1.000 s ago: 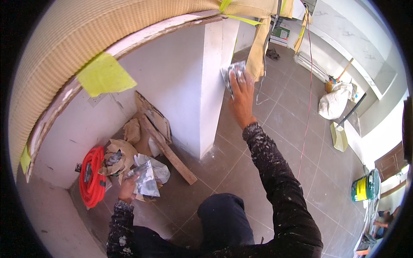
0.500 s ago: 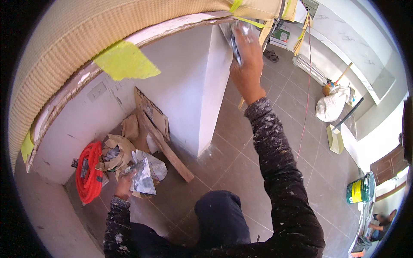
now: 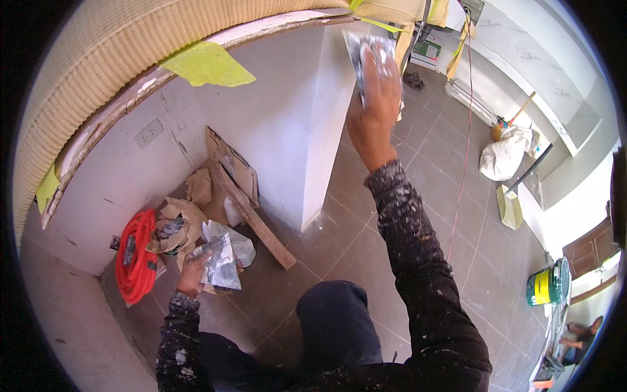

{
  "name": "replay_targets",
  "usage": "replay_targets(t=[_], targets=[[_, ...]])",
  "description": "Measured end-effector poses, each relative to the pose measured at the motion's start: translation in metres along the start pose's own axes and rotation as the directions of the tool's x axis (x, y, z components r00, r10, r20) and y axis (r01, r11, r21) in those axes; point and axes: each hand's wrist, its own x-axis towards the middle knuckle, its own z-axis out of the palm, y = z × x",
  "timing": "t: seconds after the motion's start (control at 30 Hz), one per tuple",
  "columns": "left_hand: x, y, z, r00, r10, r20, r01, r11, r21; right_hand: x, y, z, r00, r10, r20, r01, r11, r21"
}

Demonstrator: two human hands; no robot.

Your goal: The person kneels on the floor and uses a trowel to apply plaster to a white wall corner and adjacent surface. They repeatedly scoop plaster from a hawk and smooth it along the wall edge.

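Note:
With my right hand I grip a wide putty knife, its metal blade smeared with pale filler, close to the end face of a white wall. My fingers are wrapped over the back of it. Low on the left, my left hand is closed on a second putty knife, whose broad blade carries grey-white filler. Both dark sleeves are spattered with white. Above the wall runs a counter edge of bare, rough board, covered on top by ribbed tan sheeting held with yellow-green tape.
A coiled red-orange hose, crumpled paper and a wooden plank lie in the left corner. Rightward are a red cord, a white sack, a dustpan and a green bucket. Another person sits far right.
My right hand has turned the putty knife so its blade face shows more, and it has shifted slightly off the corner under the counter. My left hand has hardly moved.

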Motion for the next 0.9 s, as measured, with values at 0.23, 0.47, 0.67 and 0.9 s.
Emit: replay_targets(t=[0.23, 0.47, 0.67, 0.9], targets=[[0.002, -0.008, -0.011, 1.0, -0.026, 0.009, 0.026, 0.999, -0.029, 0.025, -0.01, 0.031, 0.997, -0.067, -0.046, 0.064, 0.995, -0.072], [-0.001, -0.006, -0.021, 0.996, 0.068, 0.063, -0.071, 0.996, 0.05, -0.028, -0.044, -0.004, 0.958, -0.278, 0.069, 0.28, 0.96, -0.019], [-0.006, 0.004, -0.003, 0.999, 0.043, 0.007, -0.042, 0.997, -0.064, 0.037, 0.002, -0.014, 0.986, -0.165, 0.004, 0.164, 0.986, 0.042], [-0.01, 0.009, 0.008, 0.982, 0.186, 0.022, -0.182, 0.976, -0.119, 0.037, -0.008, -0.035, 0.949, -0.302, 0.094, 0.292, 0.95, 0.11]])
